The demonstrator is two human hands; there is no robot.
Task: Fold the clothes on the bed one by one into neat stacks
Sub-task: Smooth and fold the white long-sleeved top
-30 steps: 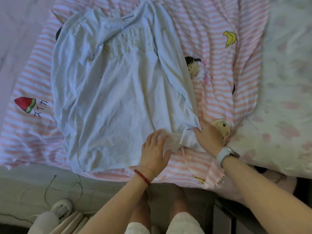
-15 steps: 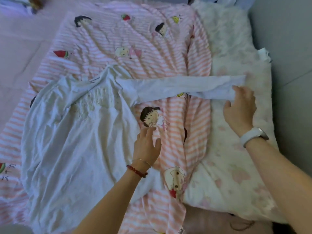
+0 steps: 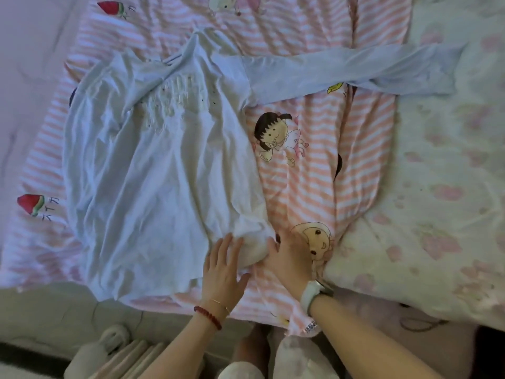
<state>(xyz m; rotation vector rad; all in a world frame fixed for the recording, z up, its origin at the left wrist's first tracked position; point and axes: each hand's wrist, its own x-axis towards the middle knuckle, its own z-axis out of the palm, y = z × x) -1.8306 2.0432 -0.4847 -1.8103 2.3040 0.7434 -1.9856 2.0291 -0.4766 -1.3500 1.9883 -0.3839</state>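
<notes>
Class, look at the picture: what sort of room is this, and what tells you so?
Most likely a bedroom: a striped cartoon bedsheet, a flowery quilt beside it, and a white shirt spread out for folding.

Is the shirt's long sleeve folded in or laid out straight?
Laid out straight: the sleeve stretches sideways from the shirt across the striped sheet, away from the body.

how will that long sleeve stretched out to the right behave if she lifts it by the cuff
The sleeve will likely hang limp: it already lies flat and twisted near the cuff. It looks thin and light, and wrinkles like the shirt body. It may drag the shoulder along, being attached.
</notes>
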